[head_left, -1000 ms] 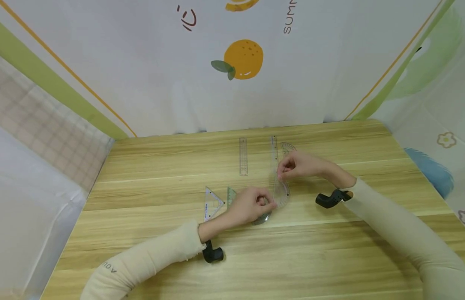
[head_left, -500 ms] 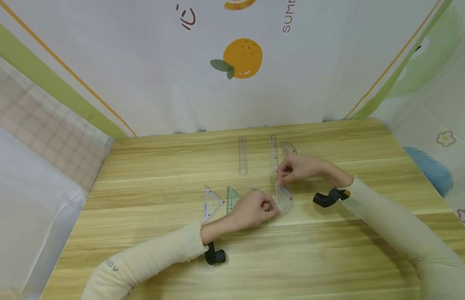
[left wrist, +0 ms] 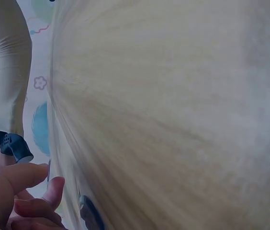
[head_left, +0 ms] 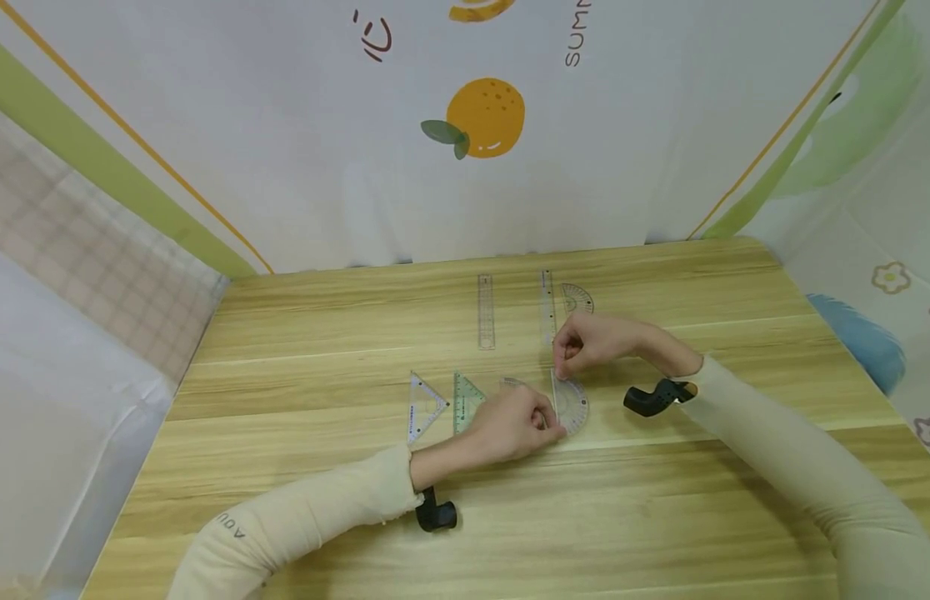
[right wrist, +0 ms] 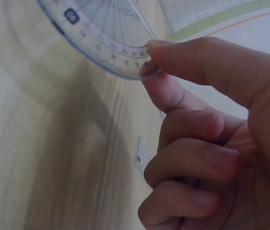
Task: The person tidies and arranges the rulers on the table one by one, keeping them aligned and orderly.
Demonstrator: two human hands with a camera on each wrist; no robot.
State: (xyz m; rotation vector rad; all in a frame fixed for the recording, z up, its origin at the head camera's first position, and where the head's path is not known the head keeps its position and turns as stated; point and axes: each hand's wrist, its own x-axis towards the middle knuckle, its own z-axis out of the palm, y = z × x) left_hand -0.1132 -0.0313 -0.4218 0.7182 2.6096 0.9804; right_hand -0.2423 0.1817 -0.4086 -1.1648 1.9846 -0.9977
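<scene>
Protractor sits just right of frame centre on the wooden table. Your right hand pinches its upper corner between thumb and forefinger. Your left hand, fingers curled, grips its lower corner. Two clear triangles lie left of your left hand.

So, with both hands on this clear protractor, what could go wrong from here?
1. The right hand pinches the protractor only at its corner, between fingertips; it could slip.
2. The left hand holds the opposite end; uneven pull may bend the thin plastic.
3. Another protractor lies close behind the left hand and may get nudged.
</scene>
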